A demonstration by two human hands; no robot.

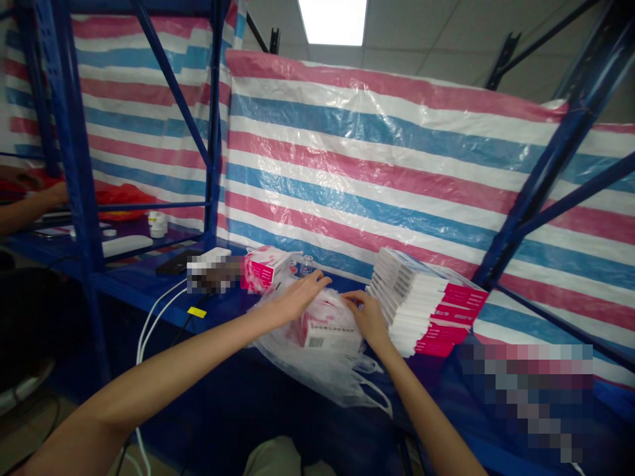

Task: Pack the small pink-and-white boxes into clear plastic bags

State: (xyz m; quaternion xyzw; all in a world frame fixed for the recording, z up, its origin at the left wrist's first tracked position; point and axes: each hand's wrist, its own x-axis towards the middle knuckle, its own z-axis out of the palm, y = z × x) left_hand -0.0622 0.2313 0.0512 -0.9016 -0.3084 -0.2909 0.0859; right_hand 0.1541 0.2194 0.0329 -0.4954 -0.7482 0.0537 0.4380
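Observation:
A thin white plastic bag (pixel 297 367) lies spread on the blue shelf, its handles trailing toward the front edge. Pink-and-white boxes (pixel 330 337) show through the film and at its opening. My left hand (pixel 305 295) rests over the back left of the bag with its fingers stretched out. On the other side, my right hand (pixel 368 316) touches the bag's right edge, thumb and forefinger close together on the film. Tall stacks of flat white-and-pink boxes (pixel 421 304) stand just right of my right hand.
Behind the left hand sit a pink-and-white package (pixel 268 268) and a clear bottle (pixel 306 266). White cables (pixel 149 324) hang over the shelf's front at left. Blue rack posts (pixel 74 132) frame the space, with striped sheeting (pixel 377 158) behind. Another person's arm (pixel 34 206) is far left.

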